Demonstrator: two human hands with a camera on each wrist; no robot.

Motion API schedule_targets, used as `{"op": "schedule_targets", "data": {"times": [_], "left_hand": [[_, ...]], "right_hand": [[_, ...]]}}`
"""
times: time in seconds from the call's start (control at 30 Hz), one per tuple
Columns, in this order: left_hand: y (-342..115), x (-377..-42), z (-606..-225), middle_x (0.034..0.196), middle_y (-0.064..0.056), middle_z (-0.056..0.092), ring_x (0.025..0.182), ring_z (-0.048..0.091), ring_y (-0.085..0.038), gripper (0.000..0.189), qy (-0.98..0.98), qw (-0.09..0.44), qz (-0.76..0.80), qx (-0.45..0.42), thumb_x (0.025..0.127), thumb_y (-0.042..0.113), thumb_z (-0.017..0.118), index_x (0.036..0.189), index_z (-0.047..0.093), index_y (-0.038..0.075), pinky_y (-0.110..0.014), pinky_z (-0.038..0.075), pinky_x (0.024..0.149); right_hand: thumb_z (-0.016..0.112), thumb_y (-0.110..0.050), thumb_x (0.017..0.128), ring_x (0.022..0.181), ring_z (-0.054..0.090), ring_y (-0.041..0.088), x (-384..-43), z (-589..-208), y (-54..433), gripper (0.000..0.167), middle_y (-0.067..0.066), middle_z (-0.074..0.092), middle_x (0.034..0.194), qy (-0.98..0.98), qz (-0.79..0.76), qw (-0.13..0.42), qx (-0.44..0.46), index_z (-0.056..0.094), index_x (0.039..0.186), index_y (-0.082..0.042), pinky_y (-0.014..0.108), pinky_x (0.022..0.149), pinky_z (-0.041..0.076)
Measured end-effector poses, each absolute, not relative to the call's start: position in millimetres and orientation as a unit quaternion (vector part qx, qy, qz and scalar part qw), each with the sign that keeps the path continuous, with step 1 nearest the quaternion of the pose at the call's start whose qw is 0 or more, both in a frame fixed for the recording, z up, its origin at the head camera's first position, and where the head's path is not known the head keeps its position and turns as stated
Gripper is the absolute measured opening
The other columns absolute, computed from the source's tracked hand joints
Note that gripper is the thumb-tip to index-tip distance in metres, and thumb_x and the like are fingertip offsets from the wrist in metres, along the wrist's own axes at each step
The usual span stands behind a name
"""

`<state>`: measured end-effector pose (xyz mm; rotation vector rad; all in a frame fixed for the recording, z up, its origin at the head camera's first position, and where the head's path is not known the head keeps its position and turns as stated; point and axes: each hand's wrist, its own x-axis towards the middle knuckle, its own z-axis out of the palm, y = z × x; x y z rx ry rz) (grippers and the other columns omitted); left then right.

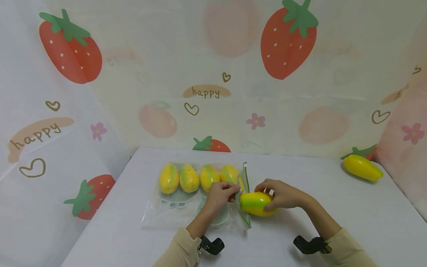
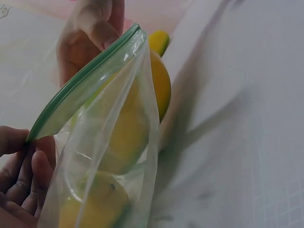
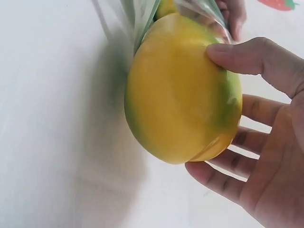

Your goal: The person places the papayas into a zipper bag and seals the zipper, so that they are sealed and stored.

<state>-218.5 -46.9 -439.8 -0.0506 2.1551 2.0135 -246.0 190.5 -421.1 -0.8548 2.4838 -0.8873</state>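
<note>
A clear zip bag (image 1: 153,213) with a green zip edge lies flat, its mouth toward the right. Inside it, several yellow-and-green papayas (image 1: 169,179) sit in a row along the far side. My left hand (image 1: 220,198) pinches the bag's zip edge (image 2: 78,85) between thumb and fingers and keeps it raised. In my right hand (image 1: 283,193) is another papaya (image 3: 178,90), gripped with the thumb on one side and curled fingers on the other. The front end of that papaya is in the bag's mouth, while its rear end is outside.
One more papaya (image 1: 363,168) lies at the far right corner of the white table (image 1: 317,174). Behind the table hangs a cloth backdrop (image 1: 160,74) with strawberry prints. Both wrists carry black camera mounts (image 1: 211,245).
</note>
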Motion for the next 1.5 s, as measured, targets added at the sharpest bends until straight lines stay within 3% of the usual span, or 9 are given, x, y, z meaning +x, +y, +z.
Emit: {"op": "schedule_targets", "data": {"times": [0.4, 0.57, 0.73, 0.87, 1.13, 1.5], "left_hand": [[-46, -226, -452, 0.07, 0.005, 0.059, 0.064, 0.052, -0.009, 0.028, 0.717, 0.09, 0.691, -0.015, 0.092, 0.023, 0.068, 0.098, 0.072, -0.004, -0.019, 0.048, 0.06], [-46, -225, -453, 0.068, 0.005, 0.058, 0.063, 0.052, -0.009, 0.028, 0.713, 0.085, 0.695, -0.011, 0.092, 0.022, 0.068, 0.097, 0.071, -0.005, -0.019, 0.048, 0.058], [-46, -225, -455, 0.068, 0.005, 0.058, 0.063, 0.052, -0.009, 0.027, 0.708, 0.091, 0.701, -0.011, 0.091, 0.022, 0.068, 0.095, 0.071, -0.004, -0.018, 0.048, 0.059], [-47, -225, -456, 0.068, 0.004, 0.059, 0.063, 0.052, -0.009, 0.027, 0.706, 0.091, 0.703, -0.008, 0.091, 0.023, 0.069, 0.094, 0.071, -0.004, -0.018, 0.048, 0.06], [-49, -227, -456, 0.069, 0.003, 0.06, 0.062, 0.052, -0.01, 0.026, 0.709, 0.094, 0.699, -0.013, 0.091, 0.023, 0.069, 0.095, 0.072, -0.002, -0.019, 0.049, 0.061], [-49, -227, -453, 0.068, 0.004, 0.06, 0.062, 0.053, -0.009, 0.026, 0.707, 0.09, 0.701, -0.007, 0.091, 0.021, 0.068, 0.095, 0.071, -0.005, -0.018, 0.049, 0.06]], "right_hand": [[0.078, -0.021, 0.073, 0.1, 0.053, 0.018, -246, -437, 165, 0.053, 0.002, 0.063, 0.11, 0.859, -0.358, 0.18, -0.318, 0.063, 0.122, -0.007, 0.026, 0.083, 0.048], [0.078, -0.024, 0.078, 0.103, 0.058, 0.021, -244, -449, 159, 0.051, 0.008, 0.065, 0.114, 0.849, -0.395, 0.153, -0.314, 0.062, 0.121, -0.004, 0.037, 0.092, 0.051], [0.077, -0.026, 0.082, 0.113, 0.059, 0.026, -243, -461, 164, 0.05, 0.013, 0.063, 0.122, 0.829, -0.455, 0.172, -0.275, 0.06, 0.123, -0.003, 0.047, 0.101, 0.048], [0.075, -0.025, 0.084, 0.111, 0.059, 0.026, -243, -465, 173, 0.048, 0.014, 0.062, 0.124, 0.82, -0.477, 0.185, -0.256, 0.059, 0.124, -0.003, 0.042, 0.098, 0.051], [0.078, -0.027, 0.081, 0.093, 0.061, 0.019, -241, -465, 177, 0.047, 0.014, 0.065, 0.117, 0.828, -0.479, 0.187, -0.223, 0.064, 0.12, -0.005, 0.029, 0.08, 0.051], [0.075, -0.018, 0.084, 0.094, 0.063, 0.02, -236, -465, 169, 0.043, 0.02, 0.065, 0.118, 0.802, -0.519, 0.194, -0.224, 0.063, 0.121, 0.0, 0.024, 0.079, 0.053]]}}
